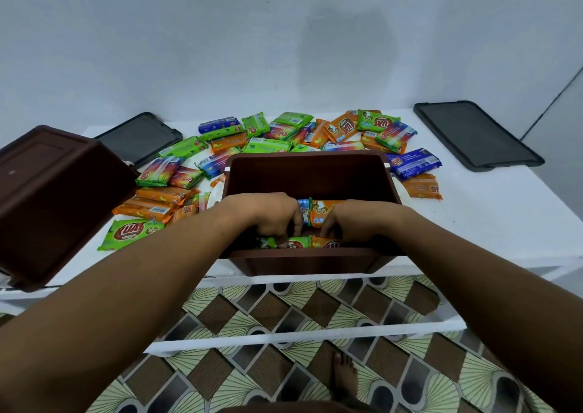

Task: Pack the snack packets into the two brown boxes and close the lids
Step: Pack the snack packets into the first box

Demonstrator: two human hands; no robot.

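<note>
An open brown box (310,170) stands at the white table's front edge. Both my hands reach down into it. My left hand (271,215) has its fingers curled on a green packet (296,242) near the box's front wall. My right hand (353,218) holds an orange packet (318,214) lying in the box; another orange packet (328,243) lies beside the green one. A second brown box (47,198) sits tilted at the left table edge, its bottom facing me. Several loose snack packets (271,135), green, orange, blue and rainbow, are scattered behind and to the left of the open box.
Two dark lids lie flat on the table, one at the back left (138,138) and one at the back right (476,135). A white wall rises behind the table (489,211). Below are a white rail, patterned floor tiles and a bare foot (345,374).
</note>
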